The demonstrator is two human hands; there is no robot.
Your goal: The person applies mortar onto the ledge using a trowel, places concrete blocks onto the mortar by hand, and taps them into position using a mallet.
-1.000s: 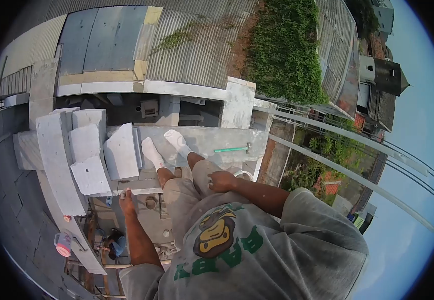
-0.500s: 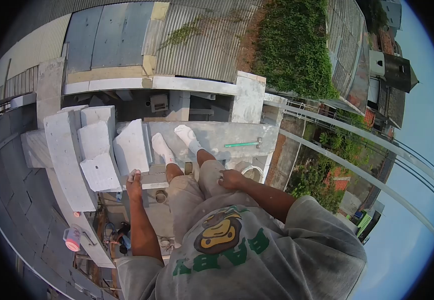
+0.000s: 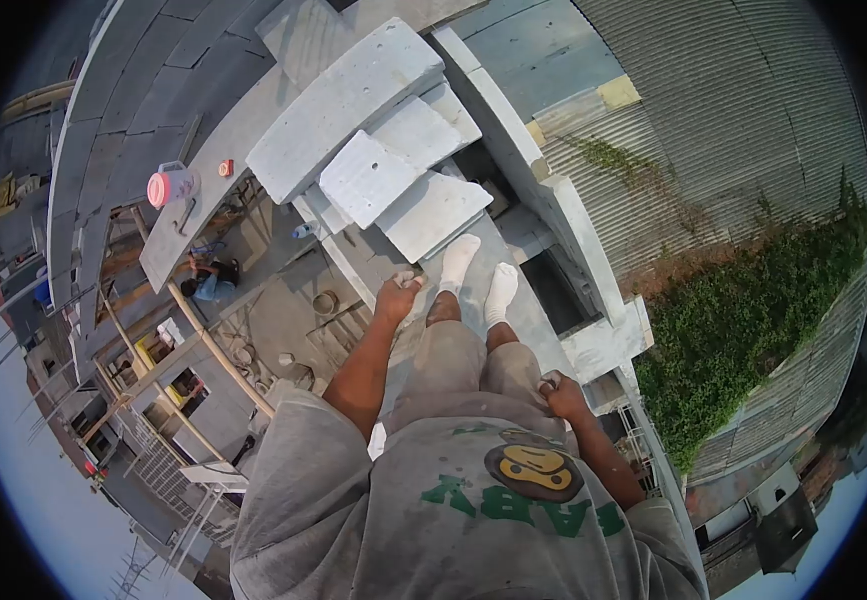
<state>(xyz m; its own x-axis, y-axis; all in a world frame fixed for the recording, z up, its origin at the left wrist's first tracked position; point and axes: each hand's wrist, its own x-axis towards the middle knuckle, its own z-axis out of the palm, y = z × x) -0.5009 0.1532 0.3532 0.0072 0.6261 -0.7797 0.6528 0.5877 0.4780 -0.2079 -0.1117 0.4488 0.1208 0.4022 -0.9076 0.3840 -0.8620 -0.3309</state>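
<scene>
I stand in white socks on a narrow concrete ledge (image 3: 529, 325), high above the ground. My left hand (image 3: 401, 297) hangs in the air beside my knee, fingers curled into a loose fist with nothing visible in it. Close ahead of it lies a stack of pale lightweight blocks: a flat broken piece (image 3: 434, 215), a smaller block (image 3: 369, 185) with a hole, and a long block (image 3: 354, 105) behind. By my right thigh, near the shorts (image 3: 514, 375), my right hand (image 3: 562, 395) is closed, its fingers bent inward and no object showing.
A clear jug with a pink lid (image 3: 161, 188), a small red item (image 3: 226, 168) and a dark tool (image 3: 187, 215) rest on a plank. Below on the left, another person (image 3: 216, 280) crouches near a bucket (image 3: 325, 302). Corrugated roofing (image 3: 724, 110) and vines (image 3: 754, 320) lie right.
My view and body have turned left, so the blocks now lie straight ahead. The green-handled hammer on the ledge has left view. Both hands stay curled at my sides.
</scene>
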